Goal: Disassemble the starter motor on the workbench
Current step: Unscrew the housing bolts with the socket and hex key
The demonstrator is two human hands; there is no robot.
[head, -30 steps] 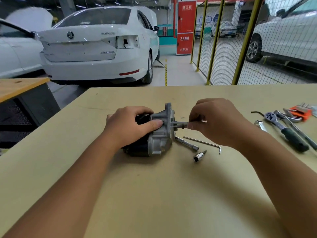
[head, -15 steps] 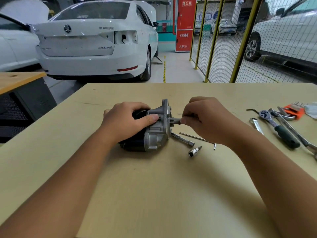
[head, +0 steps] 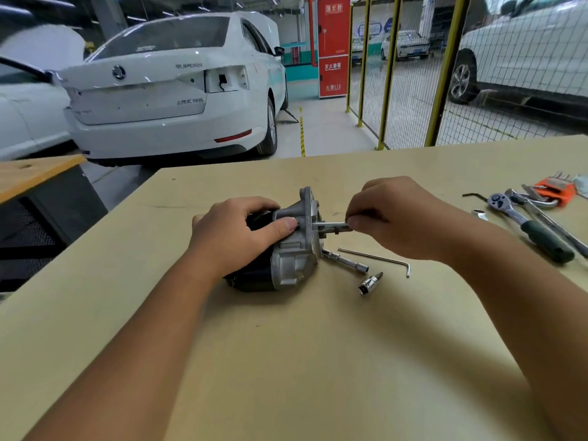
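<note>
Your left hand [head: 237, 232] curls around the starter motor [head: 286, 246] lying on the table [head: 286, 361], your right hand [head: 394, 218] pinches a thin metal tool [head: 331, 225] at its flange, and "SUPERB" marks the white car [head: 165, 90] behind.

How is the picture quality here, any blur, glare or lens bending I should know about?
Head view: wide-angle bending bows the fence posts and the bench edge; the white car and far left corner smear with motion blur; ceiling lights glare off the car's rear glass; the motor, left hand and right hand are sharp enough, under soft even light with faint shadows.
</note>
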